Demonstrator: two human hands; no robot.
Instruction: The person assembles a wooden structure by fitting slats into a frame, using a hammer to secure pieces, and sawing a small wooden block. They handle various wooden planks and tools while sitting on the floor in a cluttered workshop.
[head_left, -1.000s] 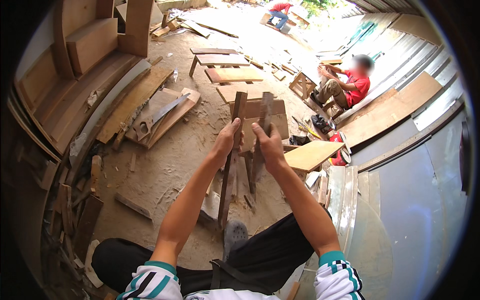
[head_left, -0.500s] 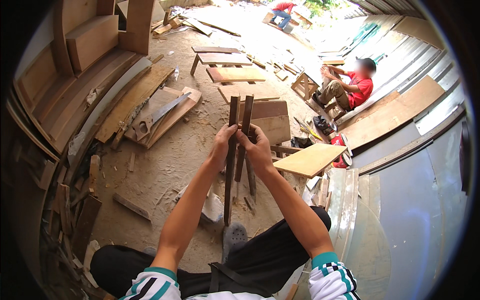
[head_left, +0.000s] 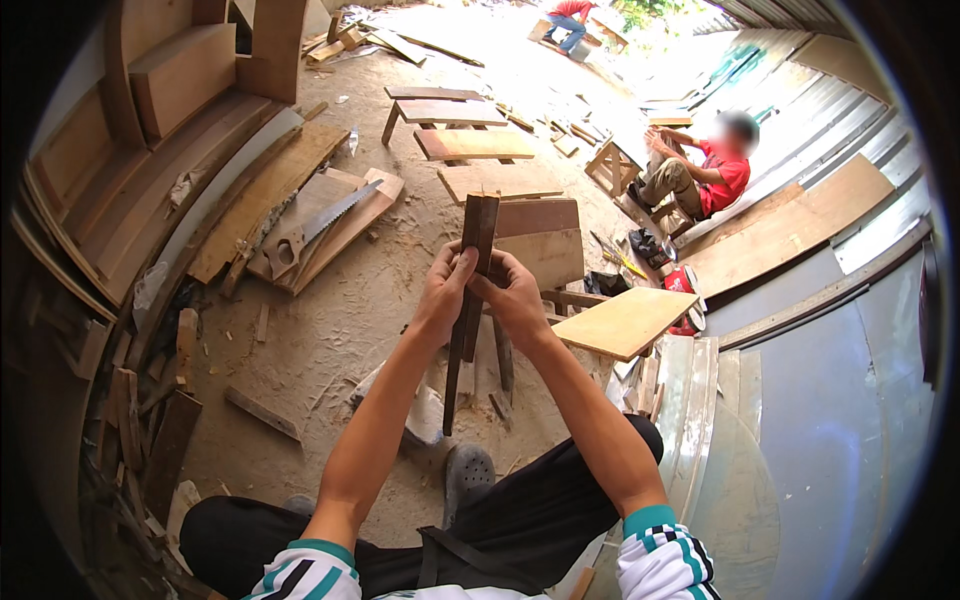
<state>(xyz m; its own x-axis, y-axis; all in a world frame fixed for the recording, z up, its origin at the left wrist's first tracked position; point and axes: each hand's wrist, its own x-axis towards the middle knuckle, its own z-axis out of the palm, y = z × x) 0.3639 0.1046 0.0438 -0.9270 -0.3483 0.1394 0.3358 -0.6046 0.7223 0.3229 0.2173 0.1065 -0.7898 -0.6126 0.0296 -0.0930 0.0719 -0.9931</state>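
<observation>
Two dark wooden strips (head_left: 480,222) stand upright in front of me, side by side with their top ends nearly level. One strip reaches lower than the other, down toward my grey clog (head_left: 468,472). My left hand (head_left: 444,292) is closed around the strips from the left, its thumb lying along the wood. From the right, my right hand (head_left: 512,300) grips them at about the same height. Both hands are close together, and the fingers behind the wood are partly hidden.
Ahead lie several boards (head_left: 475,145) on low supports. A handsaw (head_left: 325,220) rests on planks to the left. On the right are a pale board (head_left: 627,322), red cans (head_left: 685,300) and a seated person in a red shirt (head_left: 722,178). Scrap wood (head_left: 262,414) litters the floor.
The two strips were apart with a gap between them; now they are pressed together. My hands have come closer to each other, and the lower ends have swung slightly left.
</observation>
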